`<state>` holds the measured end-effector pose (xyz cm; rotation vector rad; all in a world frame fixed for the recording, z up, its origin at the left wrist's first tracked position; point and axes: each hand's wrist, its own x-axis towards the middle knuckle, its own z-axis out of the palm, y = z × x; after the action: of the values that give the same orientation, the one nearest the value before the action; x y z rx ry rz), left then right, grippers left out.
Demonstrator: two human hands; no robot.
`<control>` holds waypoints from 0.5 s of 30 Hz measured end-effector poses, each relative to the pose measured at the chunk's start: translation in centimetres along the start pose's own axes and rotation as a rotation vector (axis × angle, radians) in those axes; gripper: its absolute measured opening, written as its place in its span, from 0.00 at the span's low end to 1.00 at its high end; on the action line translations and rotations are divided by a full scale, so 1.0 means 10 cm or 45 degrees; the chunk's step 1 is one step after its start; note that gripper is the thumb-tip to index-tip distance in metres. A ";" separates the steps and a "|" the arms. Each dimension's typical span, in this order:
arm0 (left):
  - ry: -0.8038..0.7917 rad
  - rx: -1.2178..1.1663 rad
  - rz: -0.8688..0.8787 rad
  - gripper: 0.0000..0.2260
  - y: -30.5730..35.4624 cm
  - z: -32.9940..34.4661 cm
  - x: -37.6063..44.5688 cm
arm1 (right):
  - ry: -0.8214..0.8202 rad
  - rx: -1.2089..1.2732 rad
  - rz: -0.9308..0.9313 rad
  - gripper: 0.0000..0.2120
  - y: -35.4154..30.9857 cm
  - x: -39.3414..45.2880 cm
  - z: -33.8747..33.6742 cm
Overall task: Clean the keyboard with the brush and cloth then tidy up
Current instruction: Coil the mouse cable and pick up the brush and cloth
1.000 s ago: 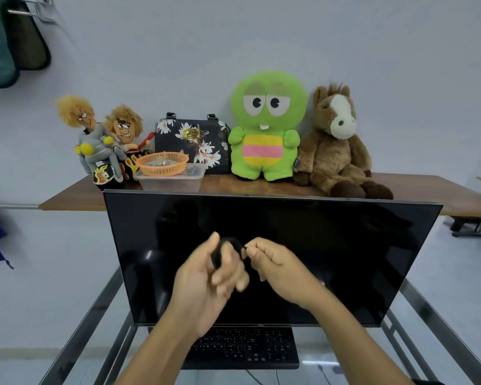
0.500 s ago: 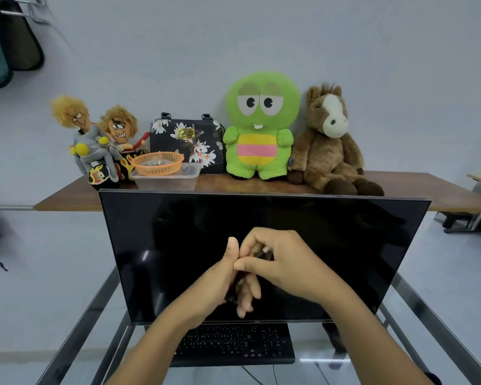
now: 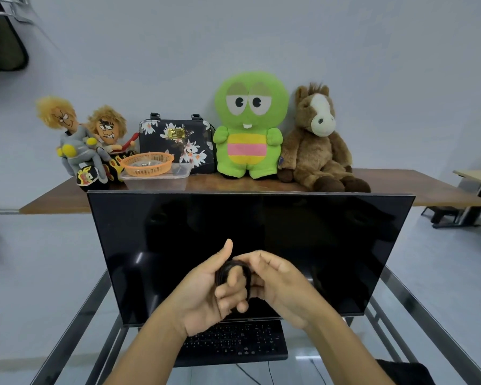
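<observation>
Both hands raised in front of the monitor (image 3: 250,245), meeting at its lower centre. Left hand (image 3: 206,295): thumb up, fingers curled through a black coiled loop (image 3: 233,269), looks like a cable, can't confirm. Right hand (image 3: 278,282): fingers bent, pinching the same loop from the right side. Keyboard (image 3: 233,343) lies flat on the glass desk (image 3: 400,287), directly below the monitor's bottom edge, under the wrists, untouched. No brush or cloth identifiable. Behind the monitor: wooden shelf (image 3: 400,187) with plush toys and an orange basket (image 3: 147,163).
</observation>
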<state>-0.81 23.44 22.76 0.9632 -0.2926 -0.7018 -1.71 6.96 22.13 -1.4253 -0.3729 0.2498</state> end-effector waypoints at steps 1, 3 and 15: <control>0.058 -0.061 -0.012 0.26 0.01 -0.01 0.00 | -0.051 0.008 0.003 0.15 0.00 -0.04 -0.02; 0.114 -0.138 -0.074 0.25 0.03 -0.03 0.00 | -0.093 -0.061 0.000 0.16 0.01 -0.08 -0.05; 0.377 0.555 0.151 0.11 0.06 -0.18 0.03 | 0.425 -0.689 -0.217 0.15 -0.03 -0.06 0.08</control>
<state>0.53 24.63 22.24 1.4348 -0.2427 -0.3826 -2.62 7.44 22.40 -1.9166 -0.2938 -0.2483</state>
